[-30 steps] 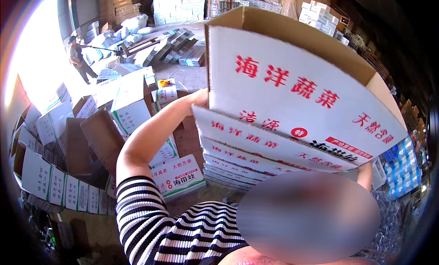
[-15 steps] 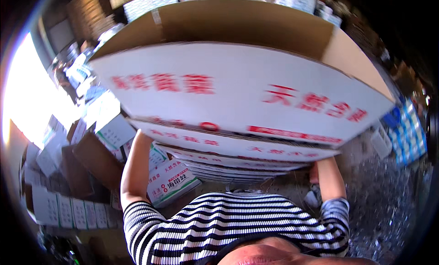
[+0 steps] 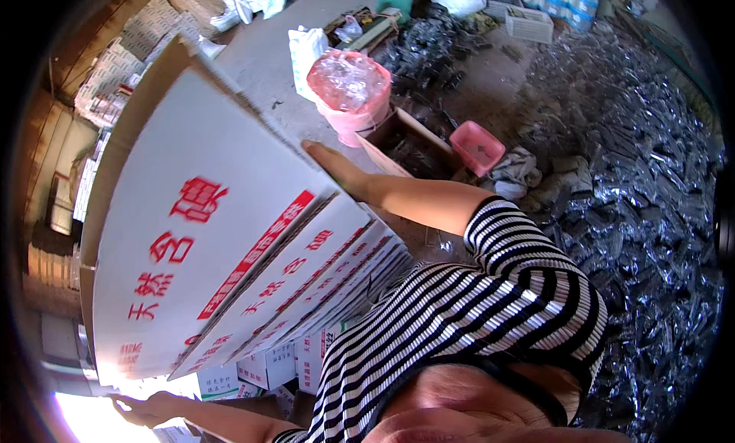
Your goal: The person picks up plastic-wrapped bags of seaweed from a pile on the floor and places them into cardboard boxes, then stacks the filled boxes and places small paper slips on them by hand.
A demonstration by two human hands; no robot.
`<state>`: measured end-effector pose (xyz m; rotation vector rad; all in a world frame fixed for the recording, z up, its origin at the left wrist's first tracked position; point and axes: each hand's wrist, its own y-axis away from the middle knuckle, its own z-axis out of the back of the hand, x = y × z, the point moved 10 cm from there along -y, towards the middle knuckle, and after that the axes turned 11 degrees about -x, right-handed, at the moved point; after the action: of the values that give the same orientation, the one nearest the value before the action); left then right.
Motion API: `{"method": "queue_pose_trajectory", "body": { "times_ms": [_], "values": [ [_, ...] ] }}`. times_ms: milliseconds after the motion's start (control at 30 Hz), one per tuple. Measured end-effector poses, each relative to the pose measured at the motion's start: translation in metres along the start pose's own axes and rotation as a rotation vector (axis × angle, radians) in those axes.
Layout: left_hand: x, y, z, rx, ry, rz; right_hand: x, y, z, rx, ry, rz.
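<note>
A large white cardboard box (image 3: pixel 176 206) with red print, its brown inside showing at the rim, fills the left half of the view. Against its near side lie more white cartons (image 3: pixel 329 248), layered closely in a stack. My right hand (image 3: pixel 333 167) rests along the box's upper right edge, fingers stretched out against the side. At the opposite, lower left edge is my left hand (image 3: pixel 149 408), its fingers apart. Whether the left hand touches the cardboard I cannot tell, as bright glare washes out that corner.
Past my right hand stand a pink bucket (image 3: pixel 348 91) lined with clear plastic, an open brown box (image 3: pixel 409 148) and a pink basin (image 3: pixel 478 148). Dark glossy plastic packets (image 3: pixel 643 213) cover the floor at right. Smaller white cartons (image 3: pixel 268 366) lie below the stack.
The view has swung round, so the box now appears at left and tilted. The plastic-covered floor fills the right. Both hands, largely hidden before, now show at the box's edges.
</note>
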<state>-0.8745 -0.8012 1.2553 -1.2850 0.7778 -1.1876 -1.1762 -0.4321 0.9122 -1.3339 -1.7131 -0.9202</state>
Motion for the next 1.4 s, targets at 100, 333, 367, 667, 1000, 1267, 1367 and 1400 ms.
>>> {"method": "queue_pose_trajectory", "body": {
  "times_ms": [100, 333, 367, 667, 1000, 1267, 1367, 1400],
  "values": [
    [-0.004, -0.026, 0.002, -0.019, -0.027, -0.111, 0.017, 0.011, -0.028, 0.0, 0.112, 0.147],
    [0.044, -0.001, 0.0, -0.053, -0.176, 0.25, -0.03, 0.106, -0.045, 0.085, 0.228, 0.113],
    [0.046, -0.008, 0.01, -0.065, -0.192, 0.214, -0.033, 0.117, -0.051, 0.071, 0.148, 0.155],
    [0.034, 0.008, -0.012, -0.043, -0.166, 0.143, -0.033, 0.124, -0.038, -0.171, 0.267, 0.493],
    [0.015, -0.021, 0.027, -0.027, -0.238, -0.127, -0.016, -0.017, -0.057, -0.46, 0.48, 0.65],
    [-0.068, -0.021, 0.068, 0.198, -0.03, -0.258, -0.044, -0.073, -0.05, -0.603, 0.551, 0.303],
    [0.014, 0.014, 0.137, -0.123, -0.207, 0.032, -0.014, -0.083, -0.058, -0.526, 1.072, 0.762],
    [0.048, 0.052, 0.165, -0.225, -0.292, 0.273, -0.004, -0.063, -0.062, -0.504, 0.806, 0.737]
  ]
}}
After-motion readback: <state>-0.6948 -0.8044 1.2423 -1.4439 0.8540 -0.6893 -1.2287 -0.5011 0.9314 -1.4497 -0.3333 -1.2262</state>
